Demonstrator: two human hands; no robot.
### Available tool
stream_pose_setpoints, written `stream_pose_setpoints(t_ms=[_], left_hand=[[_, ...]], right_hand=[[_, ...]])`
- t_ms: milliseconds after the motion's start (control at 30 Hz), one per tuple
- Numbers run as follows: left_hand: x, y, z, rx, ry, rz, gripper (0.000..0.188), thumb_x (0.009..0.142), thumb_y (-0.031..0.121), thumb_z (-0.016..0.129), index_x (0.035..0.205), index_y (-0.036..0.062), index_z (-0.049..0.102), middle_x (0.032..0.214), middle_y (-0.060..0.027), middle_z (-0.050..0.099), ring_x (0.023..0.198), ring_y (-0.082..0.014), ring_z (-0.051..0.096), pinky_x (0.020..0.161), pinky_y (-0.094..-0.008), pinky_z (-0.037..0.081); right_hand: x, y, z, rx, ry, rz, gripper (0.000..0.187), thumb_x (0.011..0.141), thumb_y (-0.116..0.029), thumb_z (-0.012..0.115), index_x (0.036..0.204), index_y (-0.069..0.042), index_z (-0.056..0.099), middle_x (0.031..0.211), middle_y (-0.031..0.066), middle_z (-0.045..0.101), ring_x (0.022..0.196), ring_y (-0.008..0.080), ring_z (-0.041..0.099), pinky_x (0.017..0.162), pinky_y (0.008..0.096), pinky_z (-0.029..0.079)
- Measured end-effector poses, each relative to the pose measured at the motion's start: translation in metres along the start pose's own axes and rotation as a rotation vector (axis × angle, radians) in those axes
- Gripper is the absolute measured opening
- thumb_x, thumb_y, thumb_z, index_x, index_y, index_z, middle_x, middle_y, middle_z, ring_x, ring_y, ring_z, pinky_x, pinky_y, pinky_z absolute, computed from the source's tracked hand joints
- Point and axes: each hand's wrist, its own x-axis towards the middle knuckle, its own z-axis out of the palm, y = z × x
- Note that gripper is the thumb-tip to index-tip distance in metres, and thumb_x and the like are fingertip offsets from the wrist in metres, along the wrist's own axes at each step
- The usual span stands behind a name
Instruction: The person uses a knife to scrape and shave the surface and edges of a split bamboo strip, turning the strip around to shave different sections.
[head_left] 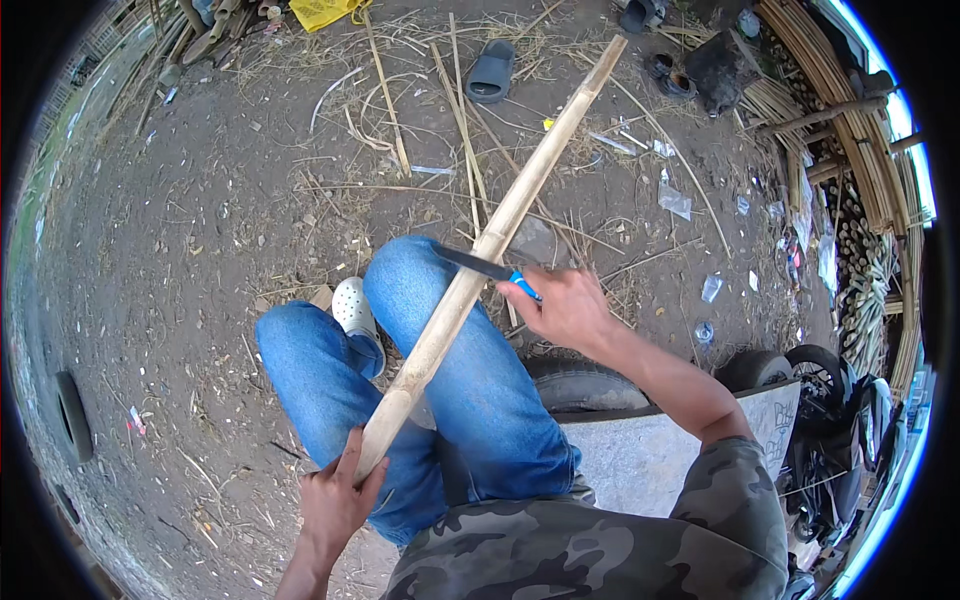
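A long pale bamboo strip [513, 205] slants across my lap, its near end low between my thighs and its far end up over the ground. My left hand [338, 492] grips the near end, thumb on one side and fingers on the other. In my right hand [570, 309] is a knife [478, 262] with a blue handle and dark blade. The blade lies across the strip near my right knee, pointing left; its tip is over the jeans. Whether the edge bites into the bamboo I cannot tell.
Thin bamboo slivers [460, 130] and a dark slide sandal [491, 71] lie on the dirt ahead. Bundled bamboo [845, 120] stands at the far right. A tyre [585, 385] and a grey board [650, 455] are beside my right hip; a motorcycle [830, 450] is beyond.
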Motion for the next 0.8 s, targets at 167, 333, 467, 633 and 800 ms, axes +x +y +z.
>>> stream_pose_setpoints(t_ms=[167,333,467,633,800], left_hand=[[-0.008,-0.004,-0.003,0.004,-0.021,0.010,0.052,0.083,0.028,0.073,0.124,0.0010,0.055,0.071,-0.0171,0.069,0.051,-0.0311,0.067,0.043,-0.0379,0.052],[0.002,-0.001,0.005,0.001,-0.013,-0.007,0.053,0.083,0.028,0.074,0.125,0.0011,0.056,0.070,-0.0167,0.069,0.052,-0.0311,0.067,0.044,-0.0384,0.052],[0.003,-0.002,-0.005,-0.018,0.002,0.035,0.052,0.082,0.028,0.074,0.123,0.0009,0.056,0.068,-0.0166,0.068,0.051,-0.0310,0.067,0.043,-0.0382,0.052],[-0.006,-0.018,0.004,-0.005,0.023,0.060,0.053,0.083,0.030,0.074,0.121,-0.0011,0.056,0.063,-0.0156,0.066,0.050,-0.0292,0.067,0.041,-0.0379,0.052],[-0.017,-0.049,0.030,0.046,-0.045,-0.040,0.067,0.082,0.045,0.074,0.138,0.0138,0.052,0.068,-0.0194,0.067,0.048,-0.0341,0.062,0.046,-0.0469,0.049]], right_hand=[[0.017,0.051,-0.005,-0.164,0.084,0.238,0.050,0.093,-0.047,0.057,0.068,-0.004,0.061,0.050,0.0145,0.058,0.045,0.0354,0.062,0.048,0.0462,0.053],[-0.006,-0.003,-0.012,-0.008,0.020,-0.120,0.051,0.098,-0.044,0.050,0.067,-0.005,0.061,0.046,0.0166,0.053,0.043,0.0364,0.059,0.043,0.0461,0.048],[0.021,0.056,-0.006,-0.051,0.118,0.058,0.052,0.098,-0.043,0.050,0.067,-0.003,0.061,0.048,0.0181,0.053,0.045,0.0383,0.059,0.044,0.0464,0.047],[0.021,0.051,-0.011,0.122,0.006,0.238,0.053,0.098,-0.047,0.046,0.077,-0.003,0.067,0.055,0.0226,0.058,0.056,0.0448,0.061,0.054,0.0505,0.051],[-0.018,0.016,0.007,0.228,-0.108,0.201,0.044,0.096,-0.043,0.052,0.092,-0.001,0.065,0.067,0.0288,0.061,0.068,0.0479,0.064,0.065,0.0540,0.052]])
